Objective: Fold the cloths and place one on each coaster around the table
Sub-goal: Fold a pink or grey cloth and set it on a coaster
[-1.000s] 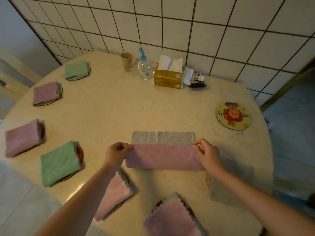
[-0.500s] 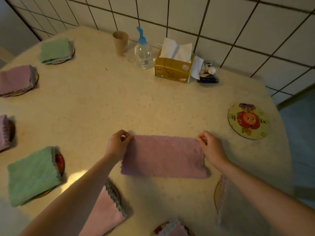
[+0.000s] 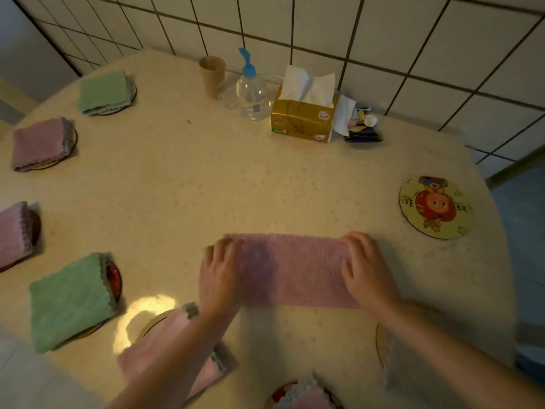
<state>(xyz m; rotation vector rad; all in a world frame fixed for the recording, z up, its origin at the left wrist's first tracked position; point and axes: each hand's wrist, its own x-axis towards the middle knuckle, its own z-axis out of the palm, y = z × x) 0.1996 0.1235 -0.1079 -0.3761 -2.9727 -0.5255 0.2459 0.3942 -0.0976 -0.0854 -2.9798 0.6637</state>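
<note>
A pink cloth [image 3: 290, 270], folded into a long strip, lies flat on the table in front of me. My left hand [image 3: 219, 276] rests flat on its left end, fingers straight. My right hand [image 3: 367, 273] presses flat on its right end. A bare round cartoon coaster [image 3: 436, 207] sits to the right. Folded cloths lie on coasters along the left: green [image 3: 103, 92], pink [image 3: 39, 143], pink [image 3: 13, 234], green [image 3: 69, 301]. Another pink cloth [image 3: 165, 340] lies under my left forearm.
At the back by the tiled wall stand a paper cup [image 3: 211, 75], a clear pump bottle [image 3: 253, 91], a gold tissue box [image 3: 303, 118] and small items [image 3: 362, 129]. A pink cloth on a coaster [image 3: 303, 395] shows at the bottom edge. The table's rim [image 3: 498, 219] curves at right.
The near half of the pink cloth was folded over onto the far half, hiding the grey side. Both hands then let go of its corners and now lie flat on its ends.
</note>
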